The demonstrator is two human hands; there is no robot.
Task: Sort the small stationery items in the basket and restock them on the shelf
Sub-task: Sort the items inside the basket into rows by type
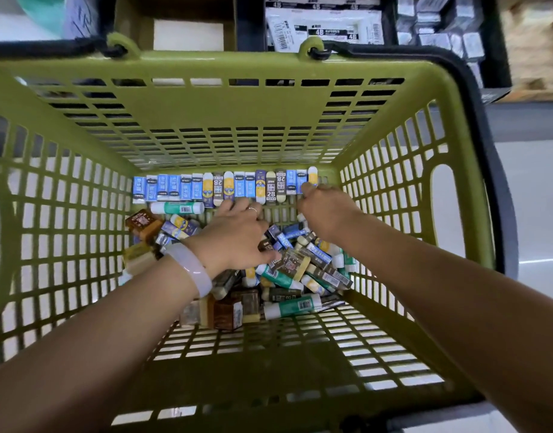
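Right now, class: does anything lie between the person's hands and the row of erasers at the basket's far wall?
Nothing visible does. The left hand reaches over the loose pile to the row of erasers; the right hand already touches the row's right end inside the basket.

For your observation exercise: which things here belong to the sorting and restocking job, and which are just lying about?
Job:
green basket
row of erasers along its far wall
loose pile of erasers
left hand
right hand
shelf boxes of 4B packs

Lying about:
teal object, top left
white floor
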